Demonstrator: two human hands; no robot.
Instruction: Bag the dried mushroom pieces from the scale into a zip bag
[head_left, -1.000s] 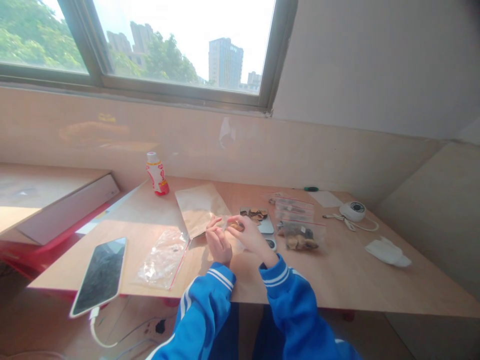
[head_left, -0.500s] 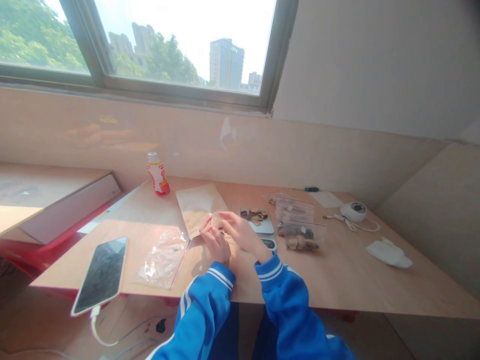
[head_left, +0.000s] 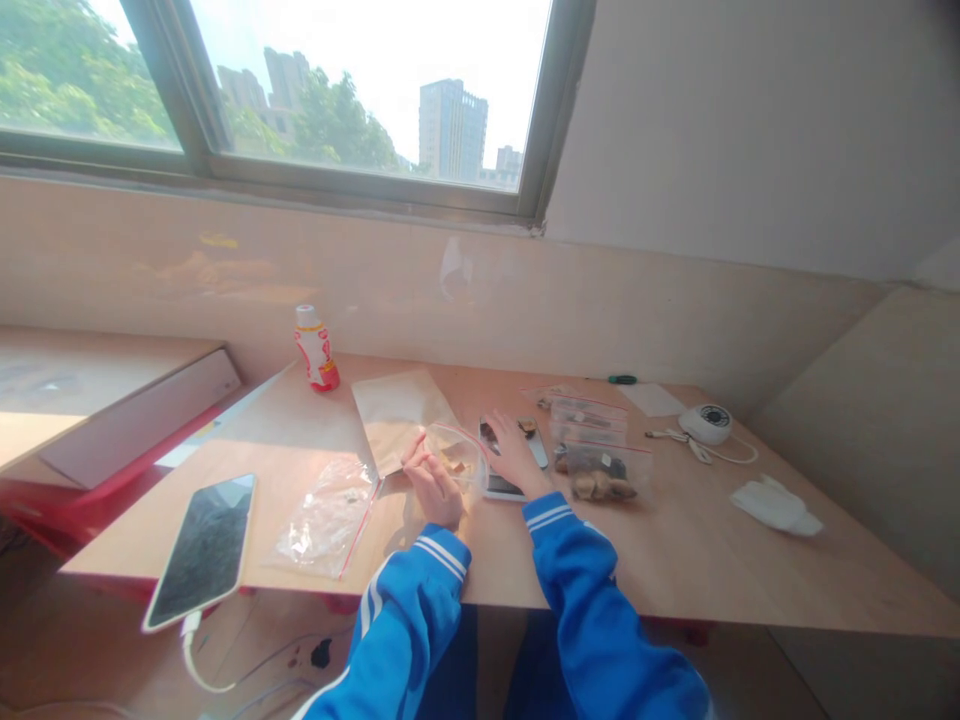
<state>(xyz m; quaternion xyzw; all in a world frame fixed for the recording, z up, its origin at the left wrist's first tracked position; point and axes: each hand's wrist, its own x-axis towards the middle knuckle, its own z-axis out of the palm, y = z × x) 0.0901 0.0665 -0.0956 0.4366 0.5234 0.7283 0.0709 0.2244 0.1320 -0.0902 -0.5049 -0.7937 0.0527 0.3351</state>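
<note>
In my left hand (head_left: 433,485) is the edge of a clear zip bag (head_left: 474,462), its mouth spread toward the right and a few light brown pieces inside; the fingers are closed on it. My right hand (head_left: 512,452) reaches over a small flat kitchen scale (head_left: 541,452), fingers apart above the dark brown dried slices (head_left: 528,428) on its plate. It covers part of the slices and of the scale, so whether its fingertips touch a slice cannot be made out.
A brown paper sheet (head_left: 390,410) lies behind my left hand, an unfilled clear zip bag (head_left: 326,515) to its left. Several filled zip bags (head_left: 604,475) lie right of the scale. Also present are a phone (head_left: 202,550), a bottle (head_left: 316,350), a white fan (head_left: 706,424) and a tissue (head_left: 778,505).
My right hand has left my left hand and moved right over the scale. The zip bag in my left hand is now spread open.
</note>
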